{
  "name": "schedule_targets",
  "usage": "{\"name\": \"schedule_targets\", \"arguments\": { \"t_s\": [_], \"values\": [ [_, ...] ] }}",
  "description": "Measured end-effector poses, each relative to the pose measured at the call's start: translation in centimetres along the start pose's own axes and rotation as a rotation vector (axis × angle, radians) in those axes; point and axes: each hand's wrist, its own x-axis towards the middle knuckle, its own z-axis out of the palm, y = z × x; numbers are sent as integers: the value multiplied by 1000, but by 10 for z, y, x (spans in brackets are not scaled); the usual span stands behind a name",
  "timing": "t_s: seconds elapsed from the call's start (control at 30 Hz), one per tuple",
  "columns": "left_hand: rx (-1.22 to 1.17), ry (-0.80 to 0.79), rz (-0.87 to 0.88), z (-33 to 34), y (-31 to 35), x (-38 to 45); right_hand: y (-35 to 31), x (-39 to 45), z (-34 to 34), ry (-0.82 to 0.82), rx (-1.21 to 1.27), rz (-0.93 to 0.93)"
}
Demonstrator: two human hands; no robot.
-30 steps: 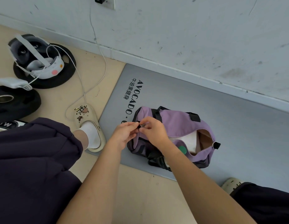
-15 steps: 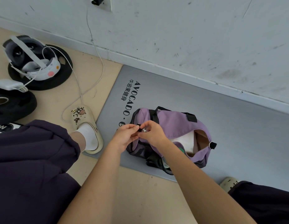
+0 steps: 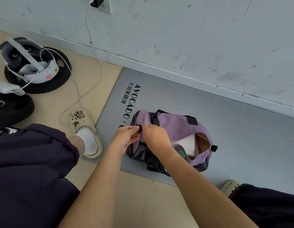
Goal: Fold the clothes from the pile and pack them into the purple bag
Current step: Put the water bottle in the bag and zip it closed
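A purple bag with black straps lies on a grey mat. Its top is open at the right end, where white folded clothes show inside. A small black tab sits at the bag's left end. My left hand pinches this tab from the left. My right hand lies across the bag's top and pinches at the same spot from the right; what it grips is hidden by its fingers.
A wall runs along the far side of the mat. Left of the mat are my cream clog, a white cable, a headset on a black weight plate, and another plate. My other shoe is near right.
Both hands stay pinched together at the bag's left end, with only small finger shifts. The camera view has drifted slightly.
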Motion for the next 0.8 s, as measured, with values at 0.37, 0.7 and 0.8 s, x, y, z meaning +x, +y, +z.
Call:
{"name": "schedule_targets", "arguments": {
  "t_s": [0.37, 0.7, 0.8],
  "values": [
    [127, 214, 141, 3, -3, 3, 6, 10, -9, -19, 571, 471],
    [809, 645, 631, 60, -11, -32, 121, -60, -24, -22, 530, 770],
    [1008, 109, 695, 107, -22, -36, 122, -66, -23, -8, 710, 762]
  ]
}}
